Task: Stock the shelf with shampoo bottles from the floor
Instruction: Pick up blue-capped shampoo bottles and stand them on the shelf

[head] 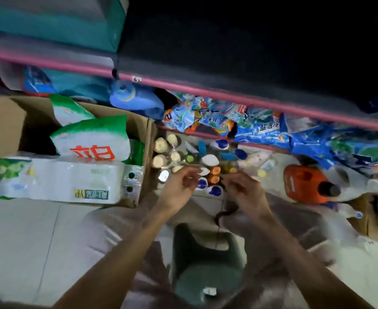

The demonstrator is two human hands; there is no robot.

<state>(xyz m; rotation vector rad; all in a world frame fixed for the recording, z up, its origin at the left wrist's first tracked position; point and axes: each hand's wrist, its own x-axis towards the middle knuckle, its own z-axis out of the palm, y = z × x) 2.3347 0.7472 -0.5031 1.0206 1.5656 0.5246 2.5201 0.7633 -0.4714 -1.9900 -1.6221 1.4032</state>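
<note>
Both the left hand [179, 184] and right hand [242, 188] hover loosely curled, apparently empty though blurred, over upright shampoo bottles [205, 166] clustered right of the cardboard box [143, 152]; rigid, smooth, probably weighty, best gripped around the body.

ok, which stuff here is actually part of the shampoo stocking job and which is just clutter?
In play:
- cluster of bottles standing on the floor
- shelf edge above them
- left hand and right hand, over the bottles; blurred, grip unclear

Lying about:
- cardboard box holding green-and-white bags
- orange jug
- blue packets on the shelf
</note>
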